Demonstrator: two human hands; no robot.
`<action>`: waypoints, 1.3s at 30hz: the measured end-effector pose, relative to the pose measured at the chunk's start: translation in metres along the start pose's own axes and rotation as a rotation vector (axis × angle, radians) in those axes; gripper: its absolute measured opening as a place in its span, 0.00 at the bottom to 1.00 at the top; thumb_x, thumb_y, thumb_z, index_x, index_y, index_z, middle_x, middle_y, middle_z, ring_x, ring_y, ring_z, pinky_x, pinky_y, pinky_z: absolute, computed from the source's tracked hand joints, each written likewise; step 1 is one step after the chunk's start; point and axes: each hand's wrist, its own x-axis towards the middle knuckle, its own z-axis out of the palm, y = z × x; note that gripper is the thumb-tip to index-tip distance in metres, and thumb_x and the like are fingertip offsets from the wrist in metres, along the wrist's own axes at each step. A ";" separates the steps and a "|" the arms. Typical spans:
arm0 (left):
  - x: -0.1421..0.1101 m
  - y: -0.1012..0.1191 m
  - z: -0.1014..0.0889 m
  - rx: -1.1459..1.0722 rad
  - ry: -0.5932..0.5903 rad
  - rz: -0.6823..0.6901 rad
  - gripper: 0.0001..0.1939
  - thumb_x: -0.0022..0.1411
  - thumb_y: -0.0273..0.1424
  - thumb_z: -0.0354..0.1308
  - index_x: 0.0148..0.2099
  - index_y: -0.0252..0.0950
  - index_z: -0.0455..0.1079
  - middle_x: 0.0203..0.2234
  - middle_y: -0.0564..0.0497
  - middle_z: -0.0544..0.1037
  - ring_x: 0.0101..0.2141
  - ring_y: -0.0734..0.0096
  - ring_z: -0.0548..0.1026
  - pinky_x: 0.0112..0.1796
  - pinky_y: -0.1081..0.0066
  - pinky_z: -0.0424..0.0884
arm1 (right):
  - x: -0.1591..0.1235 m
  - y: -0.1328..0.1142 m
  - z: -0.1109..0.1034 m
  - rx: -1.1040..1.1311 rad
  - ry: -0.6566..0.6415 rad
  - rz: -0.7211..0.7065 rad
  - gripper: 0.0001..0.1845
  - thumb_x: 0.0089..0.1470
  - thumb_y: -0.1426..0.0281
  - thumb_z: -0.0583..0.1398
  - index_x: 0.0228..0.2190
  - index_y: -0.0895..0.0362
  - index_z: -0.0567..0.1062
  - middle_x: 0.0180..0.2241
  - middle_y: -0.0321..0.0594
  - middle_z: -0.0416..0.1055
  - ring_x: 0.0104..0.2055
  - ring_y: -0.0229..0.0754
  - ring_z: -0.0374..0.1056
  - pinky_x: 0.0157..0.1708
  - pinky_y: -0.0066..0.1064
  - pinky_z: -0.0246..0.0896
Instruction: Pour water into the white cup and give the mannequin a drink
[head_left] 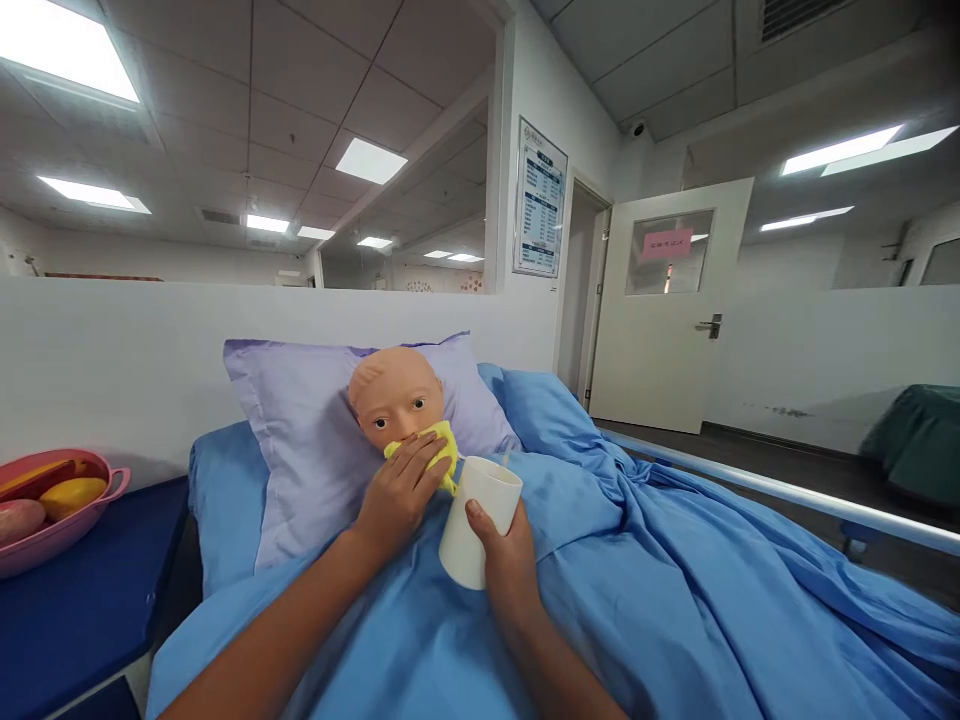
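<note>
Cloth (446,438) is gripped by the left hand (397,490); a cup (461,540), by the right hand (511,550). Fruit (71,497) is held in a basket (60,545).

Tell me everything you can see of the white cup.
The white cup is plain and smooth, perhaps plastic or ceramic, with a round open rim and no handle in sight. It is tilted, its rim leaning to picture right, over the blue bedding. The right hand grips its side, thumb on the near face. A thin pale piece, perhaps a straw, shows behind the rim; the contents cannot be made out.
</note>
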 end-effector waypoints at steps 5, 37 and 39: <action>-0.024 -0.007 0.018 0.069 0.009 0.015 0.18 0.70 0.21 0.49 0.58 0.36 0.70 0.53 0.42 0.79 0.58 0.61 0.74 0.58 0.55 0.73 | -0.001 0.000 -0.001 -0.026 0.009 0.039 0.35 0.41 0.49 0.72 0.45 0.56 0.73 0.38 0.42 0.78 0.37 0.50 0.74 0.35 0.39 0.71; -0.018 0.010 0.014 -0.066 0.107 -0.062 0.22 0.70 0.19 0.47 0.62 0.37 0.66 0.54 0.44 0.78 0.61 0.63 0.70 0.61 0.55 0.68 | -0.002 0.000 0.001 0.020 -0.057 0.051 0.37 0.43 0.51 0.72 0.50 0.57 0.72 0.45 0.46 0.78 0.44 0.53 0.75 0.44 0.43 0.72; -0.007 0.006 0.015 0.009 0.085 -0.023 0.20 0.70 0.20 0.49 0.61 0.35 0.67 0.55 0.43 0.78 0.62 0.61 0.69 0.62 0.54 0.67 | -0.002 -0.002 0.002 0.010 -0.061 0.036 0.37 0.44 0.52 0.71 0.50 0.57 0.72 0.46 0.46 0.78 0.45 0.54 0.74 0.44 0.44 0.72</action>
